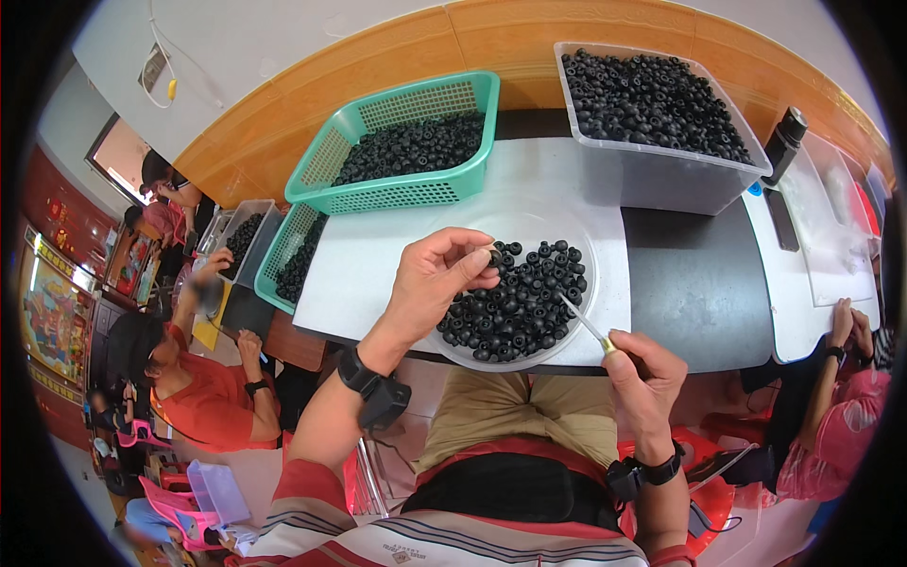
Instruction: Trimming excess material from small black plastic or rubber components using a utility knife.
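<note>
One small black ring-shaped bead [494,255] is pinched between the thumb and fingertips of the left hand [436,282], closed on it at the ten o'clock edge of the round clear plastic dish [529,225]. The dish sits on the white tabletop [378,255] directly before the person and holds a heap of loose black ring beads [518,300].

The right hand [645,380], at five o'clock from the dish, is closed around a thin metal needle with a brass-coloured end [584,323]; the needle's tip points up and to the left into the heap. Whether any bead sits on the needle cannot be told.

At twelve o'clock from the dish stands a green plastic mesh basket [397,146] filled with the same black beads. At one o'clock stands a clear rectangular plastic tub [661,175], also full of them. At nine o'clock, a second green basket [288,255] and a further clear tub [244,241] hold more.

A person in an orange shirt [203,397] sits at eight o'clock. Another person's hands [846,326] rest on the neighbouring tabletop at three o'clock.
</note>
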